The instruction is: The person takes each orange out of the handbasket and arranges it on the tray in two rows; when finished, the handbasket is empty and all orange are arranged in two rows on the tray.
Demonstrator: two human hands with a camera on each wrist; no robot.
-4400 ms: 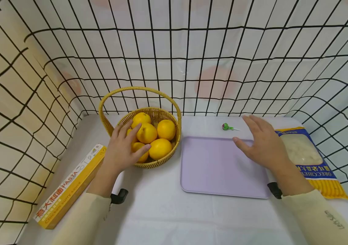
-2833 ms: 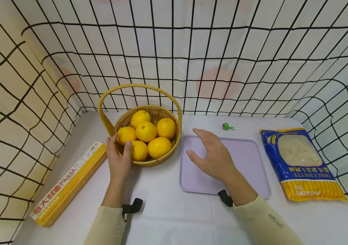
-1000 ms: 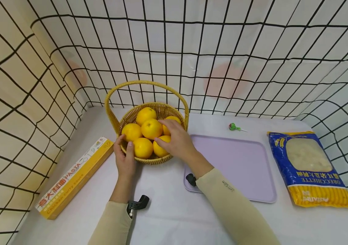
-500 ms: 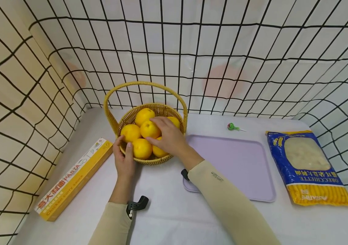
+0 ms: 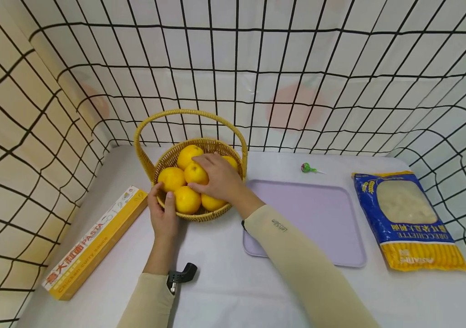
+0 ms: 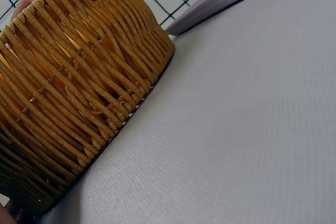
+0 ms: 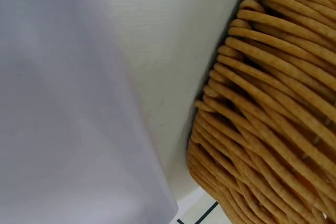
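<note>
In the head view, a woven basket (image 5: 203,217) with a tall arched handle stands left of centre, filled with several oranges. My left hand (image 5: 164,218) holds the basket's near-left rim, thumb over the inner side beside the front orange (image 5: 187,200). My right hand (image 5: 225,181) reaches in from the right, its fingers and thumb curled round the middle orange (image 5: 195,173) and partly hiding the oranges on the right. The middle orange still sits among the others. Both wrist views show the basket's woven side (image 6: 79,82) close up; neither shows the held orange.
A lilac tray (image 5: 311,218) lies right of the basket, partly under the right sleeve. Behind it is a green-wrapped lollipop (image 5: 306,167). A blue and yellow pasta bag (image 5: 407,218) lies at right, a long pasta box (image 5: 98,243) at left. Black wire mesh (image 5: 237,70) surrounds the table.
From above the tray's right side, my right hand has moved left into the basket and round the middle orange. My left hand has lowered from above the oranges to the rim.
</note>
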